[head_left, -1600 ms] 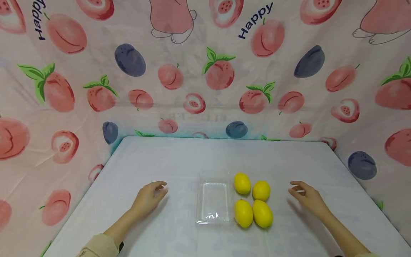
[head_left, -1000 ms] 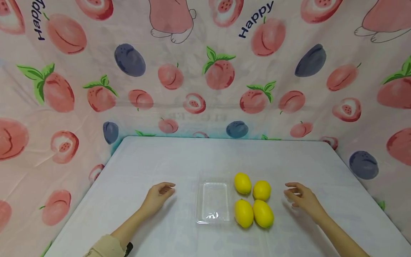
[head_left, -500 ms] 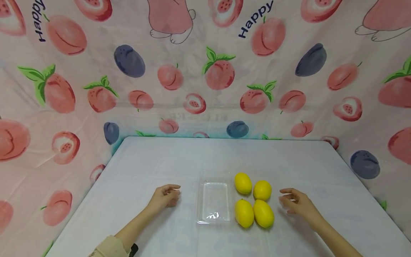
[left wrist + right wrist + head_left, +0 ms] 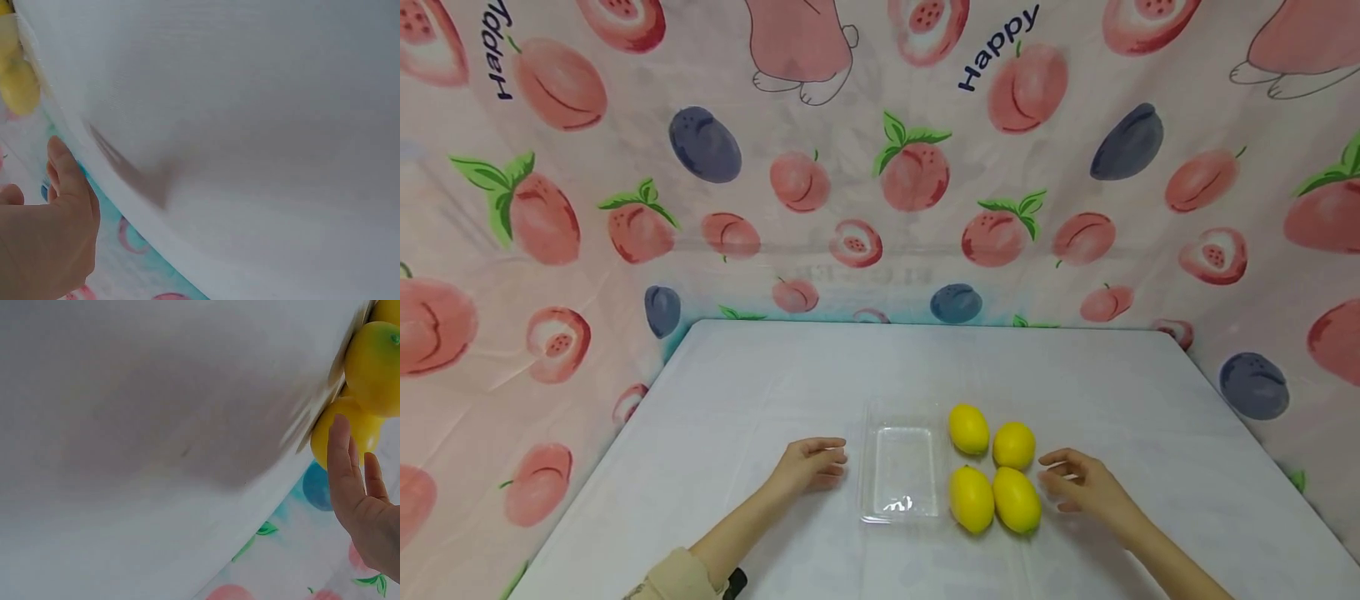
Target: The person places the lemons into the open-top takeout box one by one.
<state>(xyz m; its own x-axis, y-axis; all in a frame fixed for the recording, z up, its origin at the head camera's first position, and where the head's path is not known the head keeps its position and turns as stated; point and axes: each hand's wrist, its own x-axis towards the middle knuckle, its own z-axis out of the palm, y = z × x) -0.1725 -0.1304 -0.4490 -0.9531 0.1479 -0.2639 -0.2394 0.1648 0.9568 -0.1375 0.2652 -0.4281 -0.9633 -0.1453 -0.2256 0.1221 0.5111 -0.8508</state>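
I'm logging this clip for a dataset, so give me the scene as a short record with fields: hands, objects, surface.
left hand: relaxed, holds nothing, left of the tray
right hand: relaxed, holds nothing, right of the lemons
clear plastic tray: empty, between the hands
lemons: four, yellow, clustered right of the tray
table: white cover
backdrop: fruit-print cloth

Clear tray [image 4: 901, 472] barely readable against the white table [image 4: 790, 375], edges mostly guessed from glints. Lemons [image 4: 17, 81] blurry and cropped at the left wrist view's edge. Right hand [image 4: 362, 506] cropped bottom right.
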